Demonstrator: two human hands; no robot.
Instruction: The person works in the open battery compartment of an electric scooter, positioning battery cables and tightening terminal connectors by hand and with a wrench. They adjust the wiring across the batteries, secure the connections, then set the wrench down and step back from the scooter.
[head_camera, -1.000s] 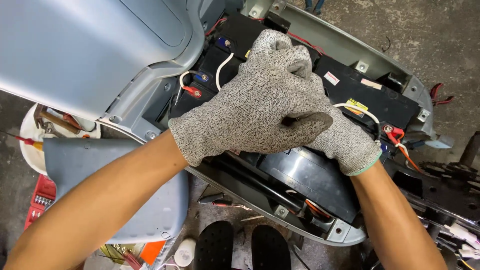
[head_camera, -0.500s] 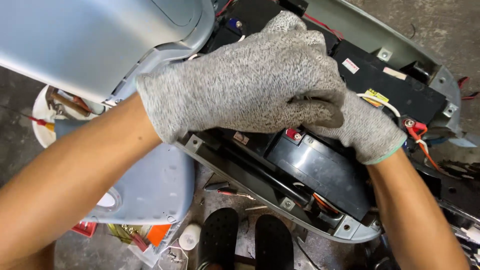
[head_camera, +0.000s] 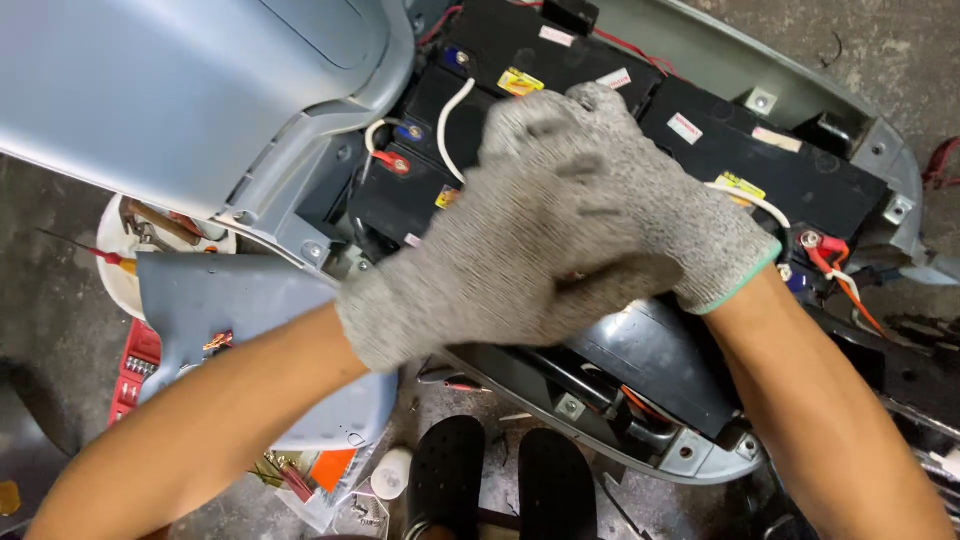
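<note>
**A:** Your hands have slid left since a second ago. The left glove (head_camera: 500, 265) lies over the right glove (head_camera: 660, 215), both above the middle of the battery tray (head_camera: 690, 455). The left one is blurred, so it's moving.

**B:** Grip?

**A:** Can't tell. Left fingers look spread flat, palm down. The right hand is mostly hidden under it — whether it holds anything, no way to say.

**B:** What's exposed now?

**A:** More of the right battery (head_camera: 800, 170): its white wire (head_camera: 750, 198) and red terminal (head_camera: 815, 242) are in the clear. The left battery (head_camera: 400, 195) shows its red terminal (head_camera: 393, 163) and a white wire (head_camera: 452, 125).

**B:** So you've shifted toward the middle batteries.

**A:** Looks that way. The grey cover (head_camera: 180, 100) is swung up at the upper left, clear of the hands. A white bowl (head_camera: 125, 270) of tools sits on the floor at the left.
</note>
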